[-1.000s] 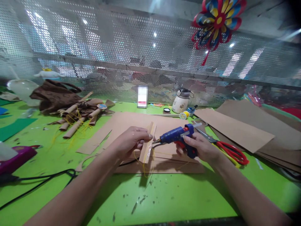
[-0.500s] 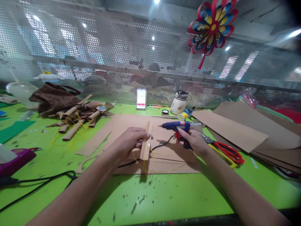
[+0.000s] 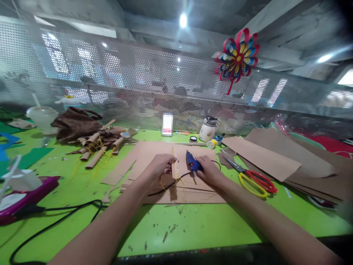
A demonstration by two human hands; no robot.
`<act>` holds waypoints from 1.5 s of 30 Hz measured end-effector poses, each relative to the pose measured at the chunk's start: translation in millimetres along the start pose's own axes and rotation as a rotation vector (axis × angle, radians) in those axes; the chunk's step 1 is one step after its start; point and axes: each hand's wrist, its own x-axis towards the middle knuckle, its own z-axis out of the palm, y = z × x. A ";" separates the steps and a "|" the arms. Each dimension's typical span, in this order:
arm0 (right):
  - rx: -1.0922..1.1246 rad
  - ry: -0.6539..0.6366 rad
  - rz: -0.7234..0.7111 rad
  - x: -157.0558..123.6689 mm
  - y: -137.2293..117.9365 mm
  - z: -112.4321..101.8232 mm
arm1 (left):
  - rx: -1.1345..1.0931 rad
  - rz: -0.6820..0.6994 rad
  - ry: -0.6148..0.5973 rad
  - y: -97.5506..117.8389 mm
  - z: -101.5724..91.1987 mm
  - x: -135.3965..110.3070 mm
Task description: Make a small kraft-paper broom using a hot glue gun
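Observation:
My left hand (image 3: pixel 164 164) pinches a narrow folded strip of brown paper (image 3: pixel 174 171), held upright over the brown paper sheets (image 3: pixel 149 151). Glossy, clear glue shows along the strip's right side, and thin yellow string (image 3: pixel 182 187) hangs in loops from it. Just to the right, my right hand (image 3: pixel 207 168) is closed around a blue glue gun (image 3: pixel 191 162), low over the sheets with its nozzle pointing away from me. The fingers under the gun are partly hidden. A black cord (image 3: pixel 162 190) crosses the sheets below both hands.
Scissors with red and yellow handles (image 3: pixel 255 180) lie right of my right hand. Brown paper sheets (image 3: pixel 270 152) are stacked at the right. Paper rolls with yellow string (image 3: pixel 95 158) lie at the left, behind a purple power strip (image 3: pixel 30 200). A white bottle (image 3: pixel 208 129) stands at the back.
My right hand has moved left and lower with the glue gun, whose nozzle has swung from pointing left to pointing away. My left hand still holds the strip. The camera view has tilted up.

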 end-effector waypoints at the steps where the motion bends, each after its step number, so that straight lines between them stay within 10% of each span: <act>1: -0.005 -0.020 -0.011 -2.0 -1.8 -5.1 | 0.000 0.000 -0.001 1.0 0.8 -0.8; 8: 0.026 0.024 0.045 -1.3 -52.0 -33.8 | -0.025 0.071 0.019 -2.8 5.4 -4.1; 16: 0.437 0.013 0.152 6.8 -111.5 0.0 | -0.053 0.155 0.107 -15.1 13.7 -4.6; 24: 0.485 0.233 0.300 9.4 -111.0 17.1 | -0.108 0.192 0.155 -21.9 20.2 -1.8; 45: 0.442 0.310 0.226 4.5 -98.2 15.7 | -0.204 0.179 0.098 -17.8 18.7 -4.7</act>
